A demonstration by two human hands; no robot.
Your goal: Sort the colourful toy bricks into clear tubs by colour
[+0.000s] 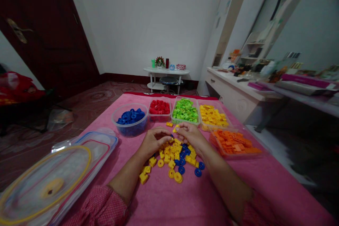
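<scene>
Brick (176, 129): yellow, at the centre of the frame, between the hands; its long axis seems to slant from lower left to upper right.
Right hand (191, 137): nearer, touching it; thumb and fingers pinched on its right end.
Left hand (154, 141): half open, thumb and fingers curved, apart from it, lower left; a blue piece (172, 136) near the thumb, hold unclear.
Pile (173, 149): yellow and blue pieces, just below both hands.
</scene>
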